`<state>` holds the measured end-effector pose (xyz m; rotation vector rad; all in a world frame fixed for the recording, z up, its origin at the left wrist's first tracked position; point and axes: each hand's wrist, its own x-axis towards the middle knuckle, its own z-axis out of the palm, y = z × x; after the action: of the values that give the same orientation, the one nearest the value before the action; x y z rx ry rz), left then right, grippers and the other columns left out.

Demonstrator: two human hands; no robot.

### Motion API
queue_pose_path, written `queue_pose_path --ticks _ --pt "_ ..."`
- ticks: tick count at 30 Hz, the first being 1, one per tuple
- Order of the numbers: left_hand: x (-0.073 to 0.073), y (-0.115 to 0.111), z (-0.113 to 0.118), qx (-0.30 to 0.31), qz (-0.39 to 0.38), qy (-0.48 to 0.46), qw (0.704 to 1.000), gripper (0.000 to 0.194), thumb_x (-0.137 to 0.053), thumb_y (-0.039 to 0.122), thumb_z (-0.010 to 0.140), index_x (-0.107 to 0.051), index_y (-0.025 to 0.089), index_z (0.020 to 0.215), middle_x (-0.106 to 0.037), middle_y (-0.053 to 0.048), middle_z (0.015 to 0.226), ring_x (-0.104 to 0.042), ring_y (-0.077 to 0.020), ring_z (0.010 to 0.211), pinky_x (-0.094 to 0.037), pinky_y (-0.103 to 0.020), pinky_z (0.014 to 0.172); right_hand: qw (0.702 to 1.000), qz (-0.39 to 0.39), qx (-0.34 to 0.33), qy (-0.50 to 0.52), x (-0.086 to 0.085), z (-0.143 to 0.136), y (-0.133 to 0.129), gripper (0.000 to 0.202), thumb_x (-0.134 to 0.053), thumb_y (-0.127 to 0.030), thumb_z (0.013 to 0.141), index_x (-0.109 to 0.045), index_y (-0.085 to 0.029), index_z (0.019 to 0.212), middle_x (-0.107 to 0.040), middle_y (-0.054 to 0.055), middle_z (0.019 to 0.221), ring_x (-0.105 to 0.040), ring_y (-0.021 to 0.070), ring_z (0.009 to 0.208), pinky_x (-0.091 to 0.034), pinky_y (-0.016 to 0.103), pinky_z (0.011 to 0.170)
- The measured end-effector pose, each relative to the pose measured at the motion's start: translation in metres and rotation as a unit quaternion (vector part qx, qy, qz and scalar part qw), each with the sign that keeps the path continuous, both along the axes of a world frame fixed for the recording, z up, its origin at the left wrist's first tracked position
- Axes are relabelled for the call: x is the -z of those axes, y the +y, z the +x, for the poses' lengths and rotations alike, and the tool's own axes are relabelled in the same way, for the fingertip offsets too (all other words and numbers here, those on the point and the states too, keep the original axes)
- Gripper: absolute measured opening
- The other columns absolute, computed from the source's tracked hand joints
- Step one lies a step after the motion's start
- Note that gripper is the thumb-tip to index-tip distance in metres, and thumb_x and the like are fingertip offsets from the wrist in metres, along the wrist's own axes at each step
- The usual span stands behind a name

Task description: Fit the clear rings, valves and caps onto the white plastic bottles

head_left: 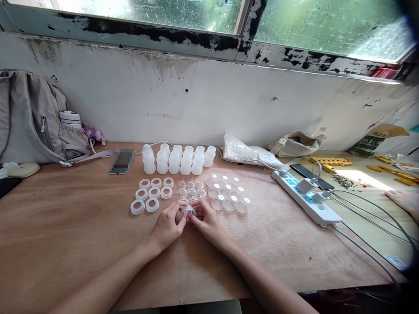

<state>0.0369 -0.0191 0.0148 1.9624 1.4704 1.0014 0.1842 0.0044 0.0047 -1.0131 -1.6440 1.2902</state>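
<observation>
My left hand (168,221) and my right hand (207,219) meet near the middle of the table. Between their fingertips, both grip a translucent screw ring (188,210), and something clear shows at its centre. Left of my hands lie several more white translucent rings (152,204) in rows. Just beyond my fingertips sit small clear teats (191,192) with round flanges, some partly hidden by my fingers. To the right, round clear discs (225,194) lie flat, many with a white dot. Frosted small bottles (173,162) stand upright in rows behind.
A white power strip (306,198) with plugs and cables lies right, by a dark phone (310,175). Another phone (122,161) lies left, near a grey backpack (29,117). White packaging (245,152) and a pouch (296,144) rest along the wall. Another person's hand (404,200) is far right.
</observation>
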Motion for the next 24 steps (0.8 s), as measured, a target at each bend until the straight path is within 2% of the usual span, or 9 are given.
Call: queue_pose_path --ticks 3,7,10,24 --pt "0.0007 0.0001 0.0001 -0.005 0.008 -0.007 1.0 0.024 -0.047 0.018 0.076 -0.05 0.022 0.099 -0.059 -0.002 0.087 -0.054 -0.0122 0.062 -0.045 -0.024 0.062 1.0 -0.005 -0.001 0.015 -0.0001 -0.0004 -0.0001 0.02 -0.055 -0.031 0.075 -0.043 -0.02 0.087 -0.054 -0.003 0.067 -0.053 0.0094 0.054 -0.046 0.022 0.05" --pt "0.0014 0.0008 -0.0015 0.003 0.006 -0.019 1.0 0.026 -0.048 0.02 0.076 -0.049 0.021 0.102 -0.058 -0.002 0.09 -0.051 -0.0097 0.055 -0.044 -0.023 0.058 1.0 0.006 -0.005 0.026 -0.0003 -0.0002 0.0003 0.018 -0.054 -0.027 0.076 -0.044 -0.02 0.089 -0.056 0.0 0.076 -0.057 0.0115 0.066 -0.048 0.024 0.059" --pt "0.0016 0.0012 -0.0021 0.007 0.01 -0.019 1.0 0.026 -0.047 0.018 0.076 -0.05 0.021 0.101 -0.058 -0.002 0.09 -0.052 -0.01 0.057 -0.044 -0.023 0.058 1.0 0.02 -0.008 0.02 0.0004 0.0002 0.0007 0.017 -0.052 -0.024 0.076 -0.044 -0.02 0.09 -0.056 -0.001 0.075 -0.057 0.0117 0.068 -0.048 0.025 0.062" --pt "-0.0036 -0.0006 0.0049 -0.032 -0.01 0.009 0.999 0.024 -0.045 0.016 0.074 -0.053 0.023 0.095 -0.06 0.0 0.079 -0.056 -0.0143 0.068 -0.041 -0.023 0.061 1.0 0.015 0.009 -0.005 0.001 -0.0017 0.0 0.012 -0.051 -0.021 0.075 -0.043 -0.02 0.085 -0.051 -0.005 0.058 -0.049 0.008 0.047 -0.04 0.019 0.043"
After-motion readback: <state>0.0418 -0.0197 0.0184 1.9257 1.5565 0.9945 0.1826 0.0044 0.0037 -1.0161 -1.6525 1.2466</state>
